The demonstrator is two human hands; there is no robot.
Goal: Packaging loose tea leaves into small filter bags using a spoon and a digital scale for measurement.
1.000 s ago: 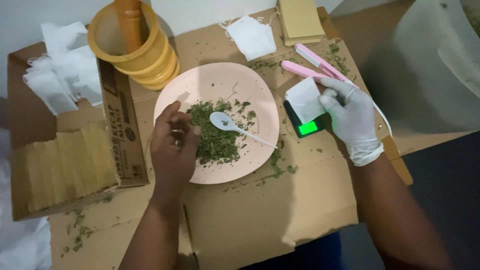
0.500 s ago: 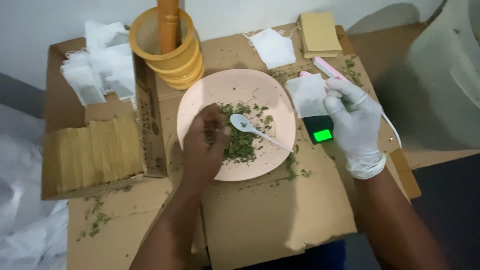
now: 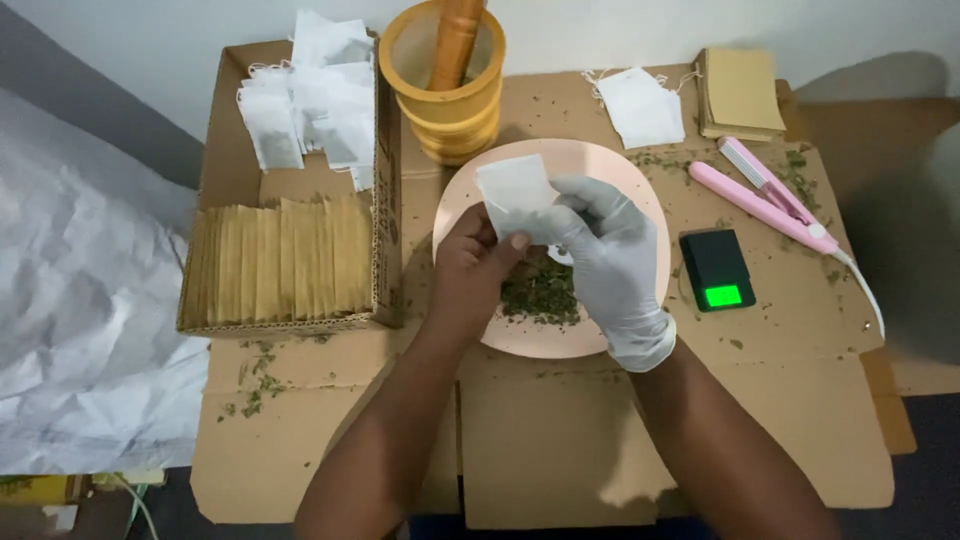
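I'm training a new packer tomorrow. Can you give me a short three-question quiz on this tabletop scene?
1. True or false: both hands hold the white bag above the pink plate.
2. Which hand wears a glove: the left hand or the right hand?
3. What lies right of the plate, nearest it? A) wooden mortar B) small black scale C) box of brown envelopes

Key: 1 true. 2 the right hand. 3 B.
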